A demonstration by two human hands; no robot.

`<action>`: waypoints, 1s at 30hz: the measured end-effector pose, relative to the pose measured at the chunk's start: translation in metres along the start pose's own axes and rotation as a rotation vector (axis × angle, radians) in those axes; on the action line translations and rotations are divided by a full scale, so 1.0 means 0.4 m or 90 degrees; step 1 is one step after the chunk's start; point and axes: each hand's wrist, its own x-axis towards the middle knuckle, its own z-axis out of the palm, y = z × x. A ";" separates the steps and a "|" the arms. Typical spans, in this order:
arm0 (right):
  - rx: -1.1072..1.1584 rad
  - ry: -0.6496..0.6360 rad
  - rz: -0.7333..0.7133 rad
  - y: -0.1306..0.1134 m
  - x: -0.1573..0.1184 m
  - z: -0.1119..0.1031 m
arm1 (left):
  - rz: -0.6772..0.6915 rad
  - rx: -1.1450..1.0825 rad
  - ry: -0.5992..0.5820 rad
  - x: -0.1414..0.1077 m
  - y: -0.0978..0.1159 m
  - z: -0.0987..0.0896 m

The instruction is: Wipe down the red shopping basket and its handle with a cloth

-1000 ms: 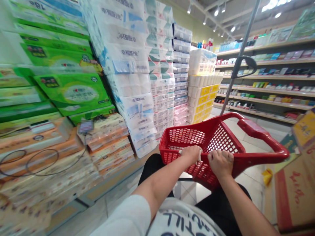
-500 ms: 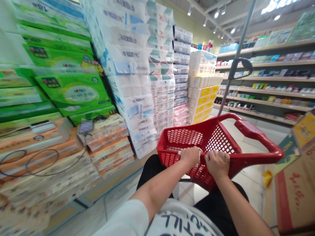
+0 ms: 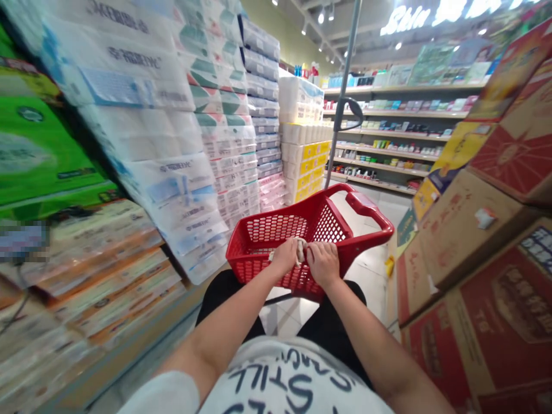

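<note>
My left hand (image 3: 284, 257) and my right hand (image 3: 323, 264) both grip the near rim of a red plastic mesh shopping basket (image 3: 321, 221) on a wheeled cart. A small strip of white tissue or paper (image 3: 299, 251) sticks up between my hands. It seems pinched under my left hand against the rim, though its exact hold is partly hidden. The basket's inside shows only red mesh, and its long red handle (image 3: 366, 208) arches forward to the right.
Tall stacks of wrapped toilet rolls (image 3: 142, 138) and tissue packs (image 3: 95, 259) line the left. Printed cardboard cartons (image 3: 466, 230) stand close on the right. A grey pole (image 3: 345, 86) rises ahead. Store shelves (image 3: 388, 135) fill the far right, above a tiled floor with a yellow object (image 3: 390, 265).
The whole view has moved forward along the aisle and swung left. Cartons now fill more of the right side. My hands sit closer together on the rim.
</note>
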 end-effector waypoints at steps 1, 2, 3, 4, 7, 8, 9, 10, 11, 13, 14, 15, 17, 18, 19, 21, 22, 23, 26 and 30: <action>0.045 -0.003 -0.016 -0.008 -0.008 0.002 | 0.008 -0.097 0.025 0.001 0.014 0.005; 0.089 -0.007 -0.029 -0.017 -0.017 0.006 | 0.013 -0.224 0.047 0.000 0.031 0.010; 0.129 -0.006 -0.027 -0.025 -0.026 0.011 | 0.014 -0.366 0.053 -0.003 0.049 0.015; 0.164 0.002 -0.003 -0.033 -0.033 0.016 | 0.011 -0.503 0.039 -0.008 0.066 0.019; 0.257 0.048 0.075 -0.036 -0.038 0.020 | -0.006 -0.710 -0.076 -0.026 0.103 0.018; 0.285 0.063 0.087 -0.029 -0.033 0.015 | -0.004 -0.718 -0.113 -0.032 0.108 0.013; 0.309 0.074 0.087 -0.018 -0.025 0.005 | 0.005 -0.703 -0.141 -0.036 0.109 0.006; 0.326 0.081 0.080 -0.003 -0.016 -0.006 | 0.021 -0.661 -0.156 -0.037 0.105 -0.002; 0.333 0.085 0.072 0.014 -0.008 -0.020 | 0.048 -0.579 -0.157 -0.036 0.097 -0.012; 0.306 0.093 0.066 0.048 0.005 -0.047 | 0.106 -0.371 -0.111 -0.028 0.070 -0.033; 0.269 0.095 0.065 0.063 0.006 -0.057 | 0.132 -0.250 -0.070 -0.022 0.052 -0.042; 0.218 0.093 0.067 0.074 0.004 -0.064 | 0.139 -0.148 -0.032 -0.017 0.031 -0.049; 0.099 0.065 0.060 0.084 -0.011 -0.064 | 0.121 0.085 0.012 -0.011 -0.013 -0.056; 0.045 0.046 0.053 0.081 -0.021 -0.059 | 0.103 0.215 0.007 -0.010 -0.034 -0.055; 0.001 0.030 0.044 0.076 -0.032 -0.050 | 0.093 0.273 -0.004 -0.011 -0.054 -0.052; -0.046 0.016 0.032 0.060 -0.050 -0.029 | 0.078 0.334 -0.017 -0.016 -0.082 -0.042; -0.054 0.019 0.026 0.054 -0.055 -0.018 | 0.076 0.335 -0.017 -0.018 -0.091 -0.037; -0.055 0.024 0.018 0.050 -0.057 -0.007 | 0.074 0.343 -0.014 -0.019 -0.096 -0.033; -0.038 0.042 -0.026 0.058 -0.053 0.016 | 0.077 0.356 -0.014 -0.019 -0.100 -0.030; 0.028 0.062 -0.059 0.081 -0.064 0.042 | 0.084 0.356 -0.008 -0.019 -0.103 -0.033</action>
